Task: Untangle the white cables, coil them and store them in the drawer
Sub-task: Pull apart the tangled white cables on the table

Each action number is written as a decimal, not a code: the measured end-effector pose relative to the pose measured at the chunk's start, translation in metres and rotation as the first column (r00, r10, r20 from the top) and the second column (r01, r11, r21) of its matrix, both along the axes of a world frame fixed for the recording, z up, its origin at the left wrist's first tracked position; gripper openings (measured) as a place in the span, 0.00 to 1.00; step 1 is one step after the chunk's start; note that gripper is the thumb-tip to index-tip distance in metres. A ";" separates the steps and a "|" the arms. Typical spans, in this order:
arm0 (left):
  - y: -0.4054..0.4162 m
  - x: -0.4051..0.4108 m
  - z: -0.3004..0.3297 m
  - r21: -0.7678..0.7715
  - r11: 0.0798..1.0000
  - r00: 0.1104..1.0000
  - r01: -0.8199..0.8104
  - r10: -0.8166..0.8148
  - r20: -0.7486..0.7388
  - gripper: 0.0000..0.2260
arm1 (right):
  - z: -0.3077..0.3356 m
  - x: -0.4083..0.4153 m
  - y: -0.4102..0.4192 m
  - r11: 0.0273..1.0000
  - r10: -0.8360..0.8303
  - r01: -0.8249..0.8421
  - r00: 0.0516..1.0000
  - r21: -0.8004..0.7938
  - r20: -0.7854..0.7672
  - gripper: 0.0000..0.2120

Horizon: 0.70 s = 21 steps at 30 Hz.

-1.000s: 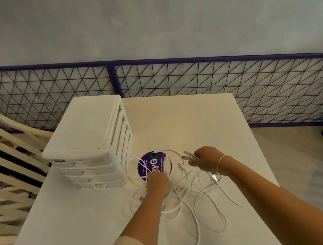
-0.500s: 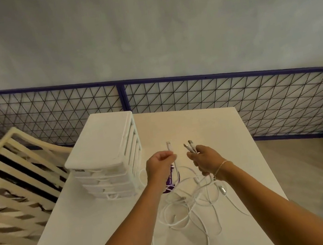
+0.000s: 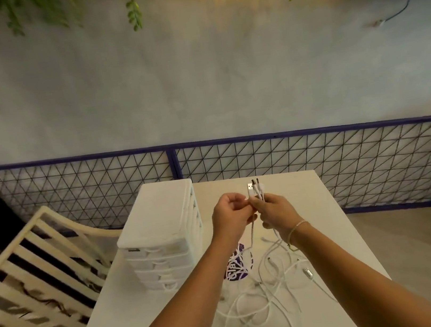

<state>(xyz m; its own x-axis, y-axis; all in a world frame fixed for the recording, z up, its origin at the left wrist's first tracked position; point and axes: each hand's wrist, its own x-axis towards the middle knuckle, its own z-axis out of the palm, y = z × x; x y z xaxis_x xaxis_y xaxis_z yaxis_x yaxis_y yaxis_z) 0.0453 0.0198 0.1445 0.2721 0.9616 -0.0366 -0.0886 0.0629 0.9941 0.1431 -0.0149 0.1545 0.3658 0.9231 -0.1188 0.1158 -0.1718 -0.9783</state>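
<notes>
Head view: both hands — left hand (image 3: 230,215), right hand (image 3: 273,209) — pinch the plugs (image 3: 254,188) above the desk (image 3: 312,204); best lift each cable (image 3: 257,302) free slowly, avoiding tightening knots.

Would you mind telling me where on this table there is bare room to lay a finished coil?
The table is bare along its far edge, between the drawer unit and the right edge, and in the near-left corner below the drawer unit. It is crowded in the near middle, where the white cables sprawl over a purple sticker, beneath the left hand and right hand.
</notes>
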 end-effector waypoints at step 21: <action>-0.007 -0.067 -0.078 -0.065 0.928 0.682 0.366 -0.315 -0.660 0.14 | 0.079 0.009 -0.002 0.958 -0.096 0.163 0.957 0.234 -0.272 0.13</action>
<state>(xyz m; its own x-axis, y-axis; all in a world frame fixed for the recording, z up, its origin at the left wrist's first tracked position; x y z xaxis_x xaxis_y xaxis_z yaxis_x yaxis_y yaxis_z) -0.0219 0.0131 0.0668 0.5145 0.8141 -0.2695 0.5923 -0.1100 0.7982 0.1520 -0.0168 0.2331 0.4723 0.8814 0.0058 -0.1503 0.0870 -0.9848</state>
